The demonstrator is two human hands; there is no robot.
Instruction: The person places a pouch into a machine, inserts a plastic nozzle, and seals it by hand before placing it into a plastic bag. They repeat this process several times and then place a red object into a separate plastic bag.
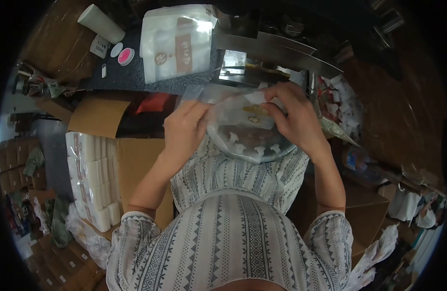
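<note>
The two hands are apart: the left hand [185, 123] pinches one side of a clear plastic bag [231, 115], and the right hand [293, 116] touches its other side, though I cannot tell if these fingertips are closed. The bag lies above a round tray [247, 138] at the lap.

- A loose, pale garment [223, 228], printed lengthwise in blue-grey
- Bands [254, 228] of diamonds, triangles and dotted lines running down its length
- Short, roomy sleeves [131, 242], drawn in at the hem, in matching print
- A curved waist seam [228, 191], similarly patterned cloth [221, 169] below
</note>
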